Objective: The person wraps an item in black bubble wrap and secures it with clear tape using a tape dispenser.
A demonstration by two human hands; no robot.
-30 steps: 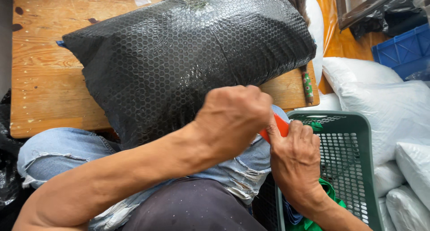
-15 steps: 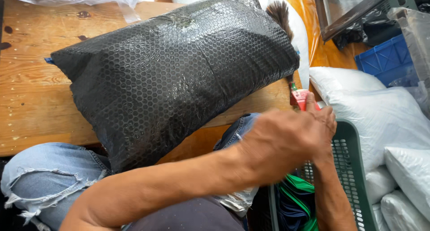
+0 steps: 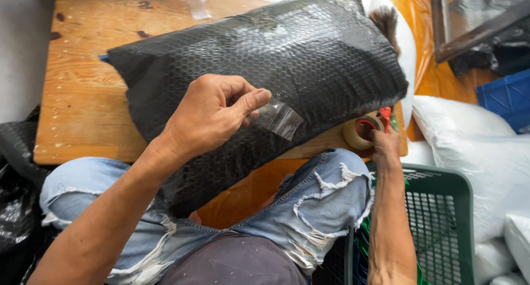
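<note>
While we pinch a strip of clear tape, the rest lies as follows.

Left hand: our left hand (image 3: 212, 114) hangs over the parcel, thumb and forefinger closed on one end of the tape strip.
Tape strip: the tape strip (image 3: 279, 118) is clear and short; it sticks out past our fingertips to the right, its free end just over the wrap. We cannot tell whether it touches.
Parcel: the parcel (image 3: 309, 58) is a black bubble-wrapped bundle, right under the left fingers, lying slantwise across the table and our lap.
Right hand: our right hand (image 3: 385, 144) reaches to the table's near edge, fingers on the tape roll; we cannot tell whether they grip it.
Tape roll: the tape roll (image 3: 361, 131) sits in a red-tipped dispenser, touching the right fingertips, just beside the parcel's lower corner.
Table: the table (image 3: 77, 91) is bare wood, beyond the left fingers.
Basket: the basket (image 3: 441, 218) is green plastic, below the right wrist.
Sacks: white sacks (image 3: 475, 136) lie to the right of the right fingers.
Crate: a blue crate (image 3: 508, 97) stands farther right.
</note>
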